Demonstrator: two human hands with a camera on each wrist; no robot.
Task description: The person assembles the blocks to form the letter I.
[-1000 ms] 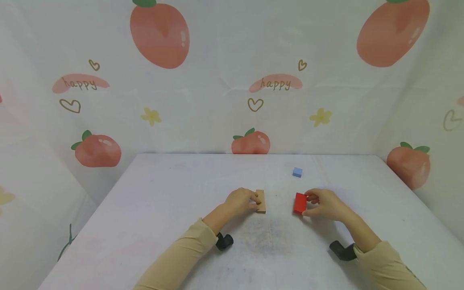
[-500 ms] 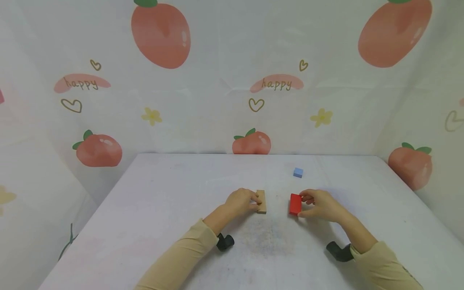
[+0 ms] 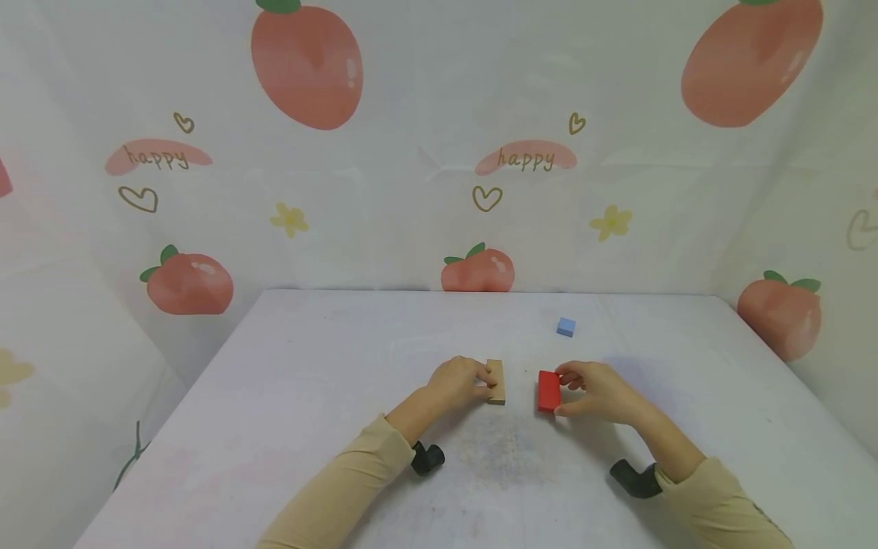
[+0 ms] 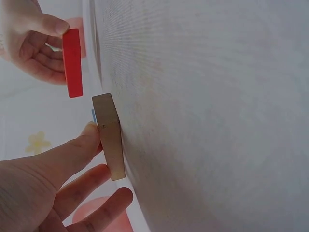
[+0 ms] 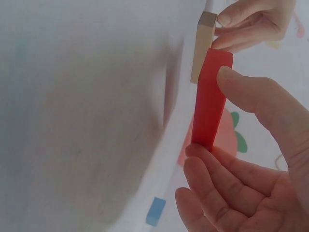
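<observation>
In the head view my left hand holds a plain wooden block that lies flat on the table. Thumb and fingers grip it from its left side, as the left wrist view shows at the block's edge. To the right, my right hand pinches a red block by its two ends, between thumb and fingertips. A shadow apart from the red block in the right wrist view shows it raised a little off the table. A small gap separates the two blocks.
A small blue block lies farther back on the white table, behind the red one. Behind the table hangs a white cloth printed with fruit, hearts and flowers. Black curved pieces sit at both wrists.
My right hand has carried the red block left and slightly nearer, narrowing the gap to the wooden block. The left hand and its block have stayed in place.
</observation>
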